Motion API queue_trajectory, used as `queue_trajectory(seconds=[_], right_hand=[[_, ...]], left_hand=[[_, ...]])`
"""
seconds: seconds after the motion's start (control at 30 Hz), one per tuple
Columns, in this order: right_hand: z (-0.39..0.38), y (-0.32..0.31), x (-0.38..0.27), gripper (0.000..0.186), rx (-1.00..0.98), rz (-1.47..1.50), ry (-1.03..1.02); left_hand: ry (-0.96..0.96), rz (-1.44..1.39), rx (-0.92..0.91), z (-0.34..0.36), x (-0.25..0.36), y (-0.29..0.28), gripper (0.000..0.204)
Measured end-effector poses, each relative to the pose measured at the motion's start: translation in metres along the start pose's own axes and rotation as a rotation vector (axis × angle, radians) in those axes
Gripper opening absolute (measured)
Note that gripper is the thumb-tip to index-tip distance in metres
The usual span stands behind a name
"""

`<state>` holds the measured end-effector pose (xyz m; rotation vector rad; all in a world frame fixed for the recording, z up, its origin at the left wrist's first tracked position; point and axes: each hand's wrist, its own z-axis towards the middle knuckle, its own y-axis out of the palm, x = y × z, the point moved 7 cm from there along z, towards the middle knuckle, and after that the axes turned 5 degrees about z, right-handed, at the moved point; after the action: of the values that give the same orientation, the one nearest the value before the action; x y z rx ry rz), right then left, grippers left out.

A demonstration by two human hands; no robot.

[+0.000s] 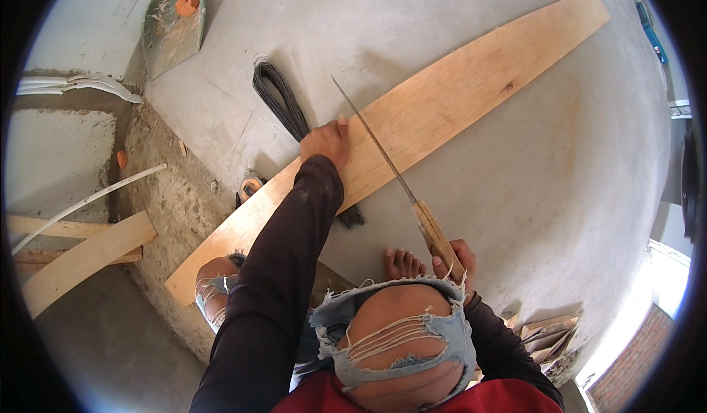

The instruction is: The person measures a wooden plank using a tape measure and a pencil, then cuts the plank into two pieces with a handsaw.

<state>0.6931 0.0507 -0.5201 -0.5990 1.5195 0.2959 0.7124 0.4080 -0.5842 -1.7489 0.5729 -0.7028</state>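
A long light wooden plank lies diagonally on the concrete, from near my left knee to the far right. My left hand is closed over its far edge near the middle, pressing down. A handsaw slants across the plank to the right of that hand, its thin blade seen nearly edge-on. My right hand is wrapped round the saw's wooden handle, beside my bent knee. Beneath the plank passes a bundle of black wire, showing on both sides of it. Whether the blade has cut into the wood cannot be made out.
An orange-handled tool lies by the plank's far edge. A dirty green scoop holds an orange fragment. Boards and a white tube lie beyond a rough ledge at left. Wood scraps lie at lower right.
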Motion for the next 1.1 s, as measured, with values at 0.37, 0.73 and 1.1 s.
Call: queue_trajectory(seconds=[0.37, 0.73, 1.1], right_hand=[[-0.01, 0.007, 0.016, 0.039, -0.058, 0.176, 0.145], [0.002, 0.007, -0.006, 0.054, -0.283, -0.097, 0.147], [-0.001, 0.0, 0.004, 0.052, -0.255, 0.013, 0.228]], left_hand=[[0.009, 0.009, -0.041, 0.004, -0.001, -0.003, 0.058], [-0.007, -0.013, -0.099, 0.005, -0.003, 0.002, 0.059], [-0.027, -0.018, -0.145, 0.007, -0.007, 0.01, 0.059]])
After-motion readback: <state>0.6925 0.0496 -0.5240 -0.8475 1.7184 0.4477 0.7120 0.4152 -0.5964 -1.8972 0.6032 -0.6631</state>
